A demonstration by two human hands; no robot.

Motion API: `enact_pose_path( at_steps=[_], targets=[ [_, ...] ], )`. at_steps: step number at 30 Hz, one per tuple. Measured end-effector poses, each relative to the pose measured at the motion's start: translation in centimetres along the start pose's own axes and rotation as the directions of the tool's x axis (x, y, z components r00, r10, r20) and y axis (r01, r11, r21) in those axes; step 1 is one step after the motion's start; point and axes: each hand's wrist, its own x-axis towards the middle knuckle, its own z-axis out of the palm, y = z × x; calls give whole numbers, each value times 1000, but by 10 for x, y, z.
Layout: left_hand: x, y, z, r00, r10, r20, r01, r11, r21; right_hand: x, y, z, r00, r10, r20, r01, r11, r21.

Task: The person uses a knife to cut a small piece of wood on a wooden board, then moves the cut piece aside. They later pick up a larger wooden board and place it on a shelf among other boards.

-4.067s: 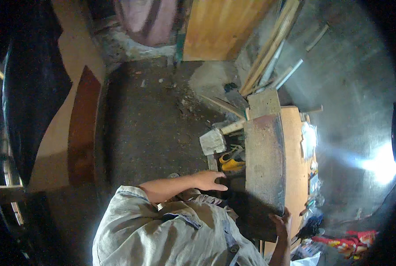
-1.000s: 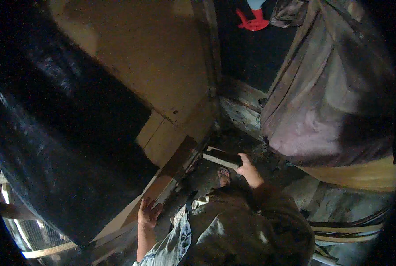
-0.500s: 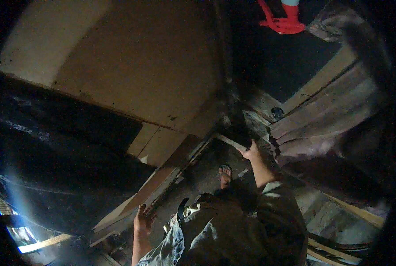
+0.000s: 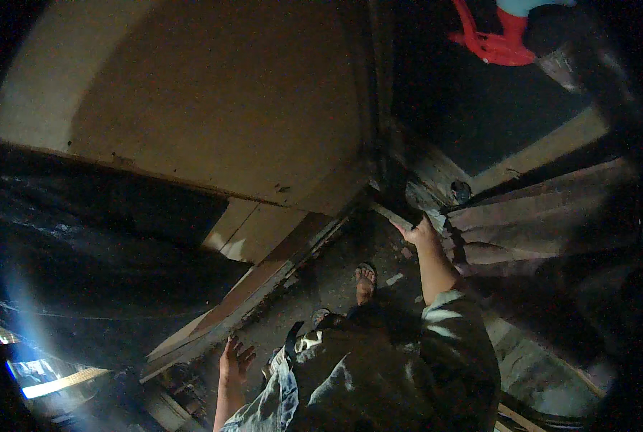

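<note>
In the head view my right hand [image 4: 421,232] grips a short, grayish board [image 4: 390,213], held edge-up in the dim corner ahead of me, beside a brownish draped cloth [image 4: 541,223]. Low at the left, my left hand [image 4: 235,360] is empty with fingers apart, near the base of a tan panel wall [image 4: 224,147]. My sandaled foot [image 4: 365,283] stands on the dark, littered floor below the board.
A black sheet [image 4: 98,259] covers the lower left wall. A red plastic object [image 4: 494,45] sits at the upper right on a dark surface. Wooden strips [image 4: 519,420] lie at the lower right, and a lit opening [image 4: 37,374] shows at lower left.
Since the oldest frame my view has swung round from the cabinet to this corner. Over the last second my right hand has moved farther forward with the board, now seen more edge-on.
</note>
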Motion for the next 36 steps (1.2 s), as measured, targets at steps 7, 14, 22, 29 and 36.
enact_pose_path(
  at_steps=[7,14,22,29,36],
  targets=[
    [1,-4,8,1000,1,-27,0,1000,24,46,-25,-4,989,64,131,-61,998,-26],
    [-6,-7,15,997,-7,-76,8,1000,15,98,-45,-26,867,-230,442,439,773,-458],
    [2,-2,22,1000,-9,-15,9,999,40,132,-44,-69,524,-166,835,837,-83,-541],
    [1,-3,18,1000,-2,-24,2,1000,27,92,-49,-27,956,-57,288,79,995,-63],
    [13,-12,3,997,-11,-80,11,1000,-4,69,-58,6,984,161,-78,-105,874,474]
  ],
)
